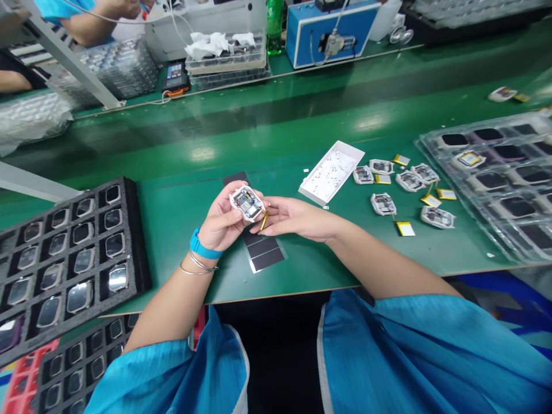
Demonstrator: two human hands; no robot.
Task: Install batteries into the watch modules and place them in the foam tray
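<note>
My left hand (pixel 224 215) grips a white smartwatch case (pixel 247 203) by its sides, its open back tilted up so the circuit board shows. A small yellow battery (pixel 264 221) stands edge-on at the case's right corner. My right hand (pixel 291 217) has its fingertips closed around that battery, touching the case's edge. Below both hands, a strip of black adhesive pieces (pixel 264 253) lies on the green bench, partly covered by the hands.
Several opened watch cases (pixel 383 203) with batteries lie to the right, beside a white box of tiny parts (pixel 332 172). Clear plastic trays (pixel 495 190) stand farther right. A black foam tray of watch screens (pixel 69 253) sits at left. Another person's arm (pixel 92 23) shows across the bench.
</note>
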